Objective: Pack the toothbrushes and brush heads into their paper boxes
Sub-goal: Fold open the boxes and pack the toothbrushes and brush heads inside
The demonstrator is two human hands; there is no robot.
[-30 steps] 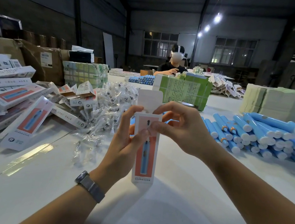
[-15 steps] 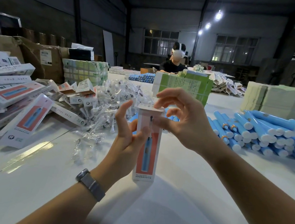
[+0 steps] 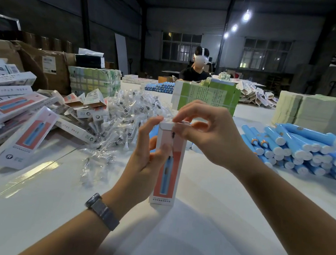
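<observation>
Held upright toothbrush box [image 3: 168, 165] on white table [image 3: 191, 245]: left hand [image 3: 145, 158] gripped its side, right hand [image 3: 206, 136] pinched its top flap [image 3: 168, 125].

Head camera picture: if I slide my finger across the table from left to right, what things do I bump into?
Pile of white and red paper boxes → heap of clear-wrapped brush heads → upright red and white paper box held by both hands → pile of blue toothbrush handles.

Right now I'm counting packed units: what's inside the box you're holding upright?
I cannot see inside. The box stands on the table, its top flap folded down under the right hand; the left hand grips its side.
</observation>
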